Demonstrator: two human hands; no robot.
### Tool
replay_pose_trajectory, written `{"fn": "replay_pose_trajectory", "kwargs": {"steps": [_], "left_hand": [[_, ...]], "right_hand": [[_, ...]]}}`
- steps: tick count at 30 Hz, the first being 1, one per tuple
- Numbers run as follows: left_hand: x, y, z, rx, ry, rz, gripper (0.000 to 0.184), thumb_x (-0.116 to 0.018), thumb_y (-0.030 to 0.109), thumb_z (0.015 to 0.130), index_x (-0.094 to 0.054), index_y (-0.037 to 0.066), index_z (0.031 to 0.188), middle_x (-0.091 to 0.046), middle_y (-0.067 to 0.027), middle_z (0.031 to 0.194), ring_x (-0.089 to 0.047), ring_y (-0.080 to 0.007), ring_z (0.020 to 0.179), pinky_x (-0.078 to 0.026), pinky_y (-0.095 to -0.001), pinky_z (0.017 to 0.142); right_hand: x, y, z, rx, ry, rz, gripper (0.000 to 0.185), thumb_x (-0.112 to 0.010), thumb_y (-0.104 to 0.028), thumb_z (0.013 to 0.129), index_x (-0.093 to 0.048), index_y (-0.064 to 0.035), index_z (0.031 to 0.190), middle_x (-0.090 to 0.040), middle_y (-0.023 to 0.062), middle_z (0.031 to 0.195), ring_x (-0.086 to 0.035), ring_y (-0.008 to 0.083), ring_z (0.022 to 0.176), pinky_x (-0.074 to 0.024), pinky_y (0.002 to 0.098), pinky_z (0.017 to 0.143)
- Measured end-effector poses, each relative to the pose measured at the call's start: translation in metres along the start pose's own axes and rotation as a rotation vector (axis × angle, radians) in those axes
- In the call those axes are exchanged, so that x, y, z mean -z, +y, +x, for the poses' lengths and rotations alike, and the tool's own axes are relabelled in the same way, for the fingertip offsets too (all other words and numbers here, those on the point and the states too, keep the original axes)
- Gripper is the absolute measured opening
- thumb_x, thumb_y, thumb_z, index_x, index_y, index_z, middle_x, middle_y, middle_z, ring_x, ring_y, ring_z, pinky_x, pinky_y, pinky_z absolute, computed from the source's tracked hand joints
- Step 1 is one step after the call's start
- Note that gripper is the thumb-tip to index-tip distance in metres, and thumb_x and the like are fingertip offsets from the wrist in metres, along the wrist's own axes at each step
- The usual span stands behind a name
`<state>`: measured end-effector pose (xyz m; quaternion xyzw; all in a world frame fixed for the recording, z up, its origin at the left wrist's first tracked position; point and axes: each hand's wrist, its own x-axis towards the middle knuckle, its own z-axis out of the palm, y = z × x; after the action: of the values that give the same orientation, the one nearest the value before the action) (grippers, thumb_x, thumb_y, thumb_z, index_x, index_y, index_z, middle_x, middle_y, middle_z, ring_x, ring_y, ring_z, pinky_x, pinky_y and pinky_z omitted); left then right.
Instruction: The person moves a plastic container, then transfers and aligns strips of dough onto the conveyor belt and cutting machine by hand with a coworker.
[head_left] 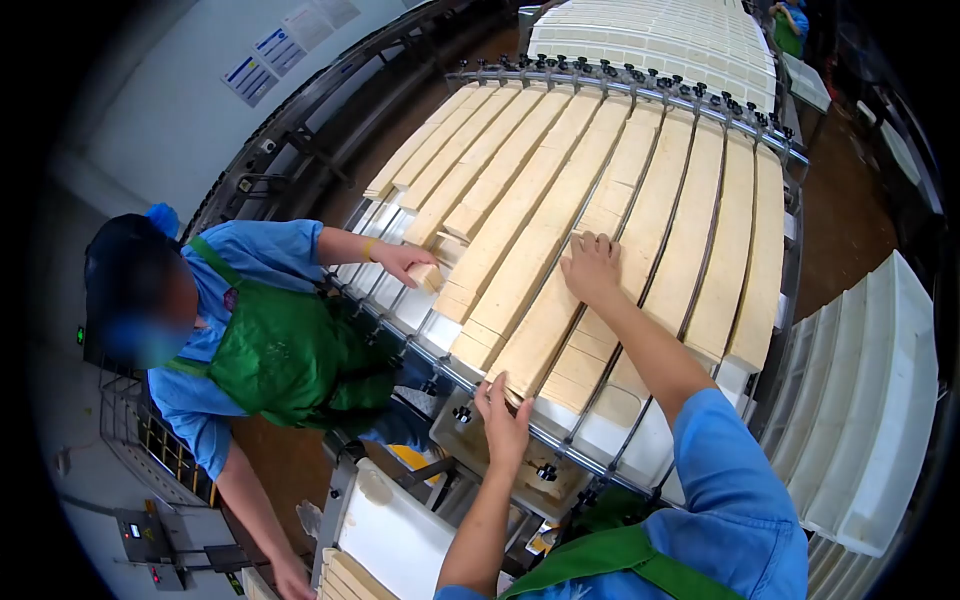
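Observation:
Long rows of pale, cream-coloured blocks (660,250) lie side by side on a table, parted by thin metal rails. My left hand (504,418) is at the near end of one row (535,350), its fingers against the end of the strip. Farther up, my right hand (593,268) rests on top of the rows with its fingers bent over the pale surface; whether it grips a piece cannot be made out.
At the left a co-worker in a green apron (275,350) holds a small pale piece (427,278). A metal bar with black knobs (620,72) crosses the far end. Stacked white trays (860,410) stand at the right, a white board (395,530) below.

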<state>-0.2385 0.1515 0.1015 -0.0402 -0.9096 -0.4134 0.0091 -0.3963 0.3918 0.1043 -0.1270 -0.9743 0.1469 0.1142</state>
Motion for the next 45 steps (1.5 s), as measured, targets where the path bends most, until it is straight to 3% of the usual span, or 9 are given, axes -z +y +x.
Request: {"fn": "replay_pose_trajectory", "kwargs": {"steps": [15, 21, 26, 30, 32, 36, 39, 42, 45], "left_hand": [[-0.002, -0.007, 0.003, -0.001, -0.05, 0.025, 0.058, -0.067, 0.01, 0.084, -0.041, 0.008, 0.135, -0.025, -0.0282, 0.141, -0.038, -0.0445, 0.126, -0.037, -0.0412, 0.102], [-0.017, -0.03, 0.03, -0.081, -0.205, 0.031, 0.057, -0.063, 0.001, 0.082, -0.044, 0.011, 0.135, -0.027, -0.0302, 0.142, -0.055, -0.0392, 0.107, -0.044, -0.035, 0.094], [0.006, -0.005, -0.004, -0.016, 0.157, -0.097, 0.045, -0.047, -0.006, 0.081, -0.055, 0.004, 0.124, -0.05, -0.0207, 0.133, -0.049, -0.0339, 0.122, -0.04, -0.0373, 0.101], [0.019, -0.027, -0.061, -0.009, 0.348, -0.186, 0.045, -0.053, -0.003, 0.084, -0.05, 0.002, 0.129, -0.034, -0.0232, 0.144, -0.042, -0.0349, 0.13, -0.039, -0.0358, 0.102], [0.032, -0.042, -0.096, 0.017, 0.346, -0.116, 0.052, -0.059, 0.003, 0.086, -0.043, 0.005, 0.136, -0.01, -0.0244, 0.153, -0.027, -0.0385, 0.138, -0.033, -0.0378, 0.106], [0.065, -0.076, -0.177, 0.23, 0.459, -0.292, 0.049, -0.06, 0.006, 0.087, -0.044, 0.003, 0.133, -0.036, -0.0185, 0.139, -0.05, -0.0314, 0.117, -0.041, -0.0363, 0.099], [0.088, -0.107, -0.245, 0.31, 0.644, -0.221, 0.041, -0.057, 0.006, 0.086, -0.048, 0.001, 0.126, -0.046, -0.0173, 0.126, -0.054, -0.0299, 0.106, -0.045, -0.0354, 0.091], [0.096, -0.15, -0.318, 0.479, 0.868, -0.056, 0.039, -0.058, 0.004, 0.085, -0.05, 0.002, 0.122, -0.047, -0.018, 0.122, -0.054, -0.0283, 0.102, -0.046, -0.0363, 0.088], [0.117, -0.184, -0.385, 0.74, 1.016, 0.244, 0.053, -0.066, 0.011, 0.082, -0.043, -0.003, 0.127, -0.043, -0.024, 0.125, -0.043, -0.0367, 0.116, -0.037, -0.0428, 0.098]], "right_hand": [[-0.025, 0.003, 0.007, -0.051, -0.152, -0.063, 0.069, -0.03, -0.048, 0.096, -0.023, -0.0016, 0.147, -0.017, 0.0135, 0.155, -0.011, 0.0337, 0.143, -0.0069, 0.0477, 0.115], [-0.015, 0.004, 0.026, -0.225, -0.201, -0.116, 0.077, -0.026, -0.054, 0.095, -0.014, 0.0, 0.148, -0.01, 0.0139, 0.157, -0.004, 0.0285, 0.145, -0.0051, 0.0454, 0.116], [-0.023, 0.01, 0.032, -0.216, -0.163, -0.118, 0.085, -0.033, -0.06, 0.092, -0.019, 0.0036, 0.146, -0.014, 0.0189, 0.155, -0.008, 0.0321, 0.144, -0.0061, 0.0455, 0.116], [-0.046, 0.029, 0.047, -0.134, 0.114, -0.087, 0.08, -0.053, -0.058, 0.083, -0.045, 0.0083, 0.127, -0.046, 0.024, 0.132, -0.04, 0.0389, 0.125, -0.0316, 0.0494, 0.104], [-0.05, 0.034, 0.053, -0.082, 0.048, -0.079, 0.068, -0.051, -0.055, 0.086, -0.052, 0.002, 0.123, -0.053, 0.0235, 0.124, -0.046, 0.041, 0.119, -0.0372, 0.0518, 0.098], [-0.032, -0.025, -0.017, 0.219, 0.134, -0.056, 0.052, -0.054, -0.038, 0.091, -0.05, -0.002, 0.128, -0.051, 0.0185, 0.131, -0.041, 0.0407, 0.127, -0.0346, 0.0495, 0.102], [-0.041, -0.067, -0.086, 0.695, 0.191, 0.331, 0.04, -0.064, -0.01, 0.079, -0.056, 0.0018, 0.116, -0.059, 0.022, 0.116, -0.051, 0.0409, 0.114, -0.0351, 0.0485, 0.102], [-0.034, -0.132, -0.179, 0.914, -0.021, 0.53, 0.032, -0.062, -0.005, 0.074, -0.059, 0.0, 0.106, -0.061, 0.0208, 0.107, -0.054, 0.0404, 0.107, -0.0378, 0.0484, 0.099], [-0.069, -0.178, -0.256, 1.06, -0.211, 0.487, 0.034, -0.063, -0.012, 0.076, -0.06, -0.0029, 0.109, -0.055, 0.0187, 0.123, -0.045, 0.0386, 0.121, -0.0316, 0.0488, 0.104]]}}
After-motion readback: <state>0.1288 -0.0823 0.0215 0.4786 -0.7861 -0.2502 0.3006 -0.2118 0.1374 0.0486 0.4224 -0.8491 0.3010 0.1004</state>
